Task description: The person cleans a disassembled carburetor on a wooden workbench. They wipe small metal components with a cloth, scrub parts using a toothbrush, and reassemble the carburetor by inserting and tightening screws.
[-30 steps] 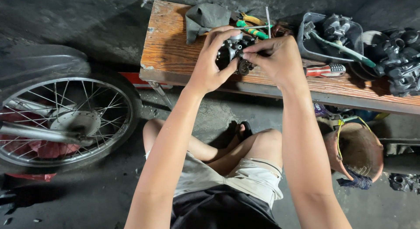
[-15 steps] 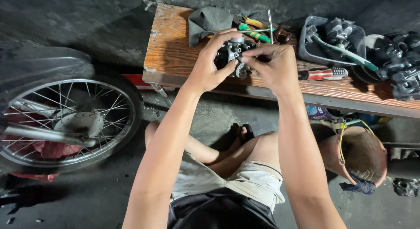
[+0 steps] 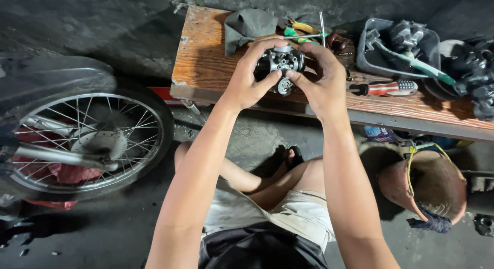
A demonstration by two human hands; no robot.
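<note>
A small grey metal carburetor (image 3: 281,66) is held up between both hands above the front edge of a wooden bench (image 3: 206,68). My left hand (image 3: 249,76) wraps its left side, with the thumb under it and the fingers over its top. My right hand (image 3: 323,78) grips its right side, and the thumb presses near a round fitting on its underside. Much of the part is hidden behind my fingers.
On the bench lie a grey rag (image 3: 247,26), green-handled tools (image 3: 298,33), a red-and-white screwdriver (image 3: 383,88) and a dark tray (image 3: 399,45) of engine parts. A spoked motorcycle wheel (image 3: 87,140) stands at left. A brown bucket (image 3: 429,184) sits at right by my folded legs.
Both hands have kept hold of the carburetor and turned it slightly. My right fingers have shifted on its right side. The view has moved a little closer.
</note>
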